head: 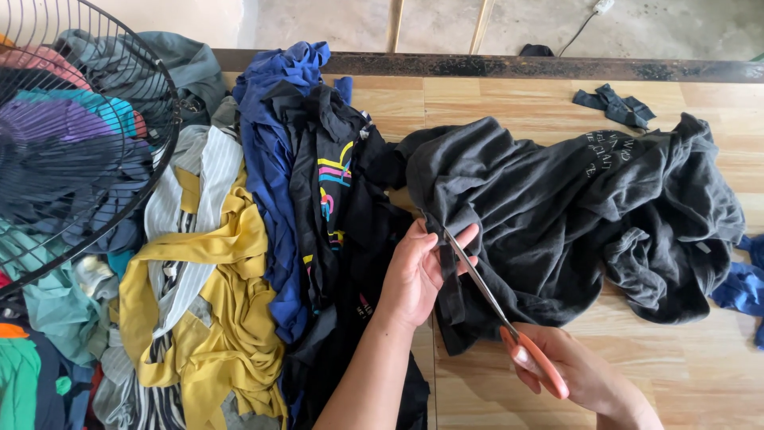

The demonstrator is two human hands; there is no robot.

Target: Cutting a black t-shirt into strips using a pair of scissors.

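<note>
**Now your scissors sit in the dark shirt**

Head view: your left hand (pixel 415 275) is near the middle of the scene, fingers clenched on a fold of the dark grey shirt (pixel 557 215), pinching the cloth beside the blades. Your right hand (pixel 577 370) is nearer and to the right, grasping the orange handles of the scissors (pixel 497 314). The blades run up and to the left from that hand, and their tips reach the pinched edge of cloth just beside your left fingers (pixel 461 239). Whether the blades are parted or closed on the cloth is hard to tell.

The shirt lies crumpled across the wooden table (pixel 700 374), spreading from the middle out to the right, with pale lettering on its far right part. A narrow dark strip of it hangs down towards you between your two hands.

To the left of your left hand lies a heap of clothes: a black garment with coloured stripes (pixel 334 183), a blue one (pixel 274 159) and a yellow one (pixel 231 318) further left. At the far left, the wire guard of a fan (pixel 163 95) overlaps the heap. A small dark scrap (pixel 617 105) lies on the far right of the table, well apart from the shirt, and a blue cloth (pixel 744 287) shows at the right edge.
</note>
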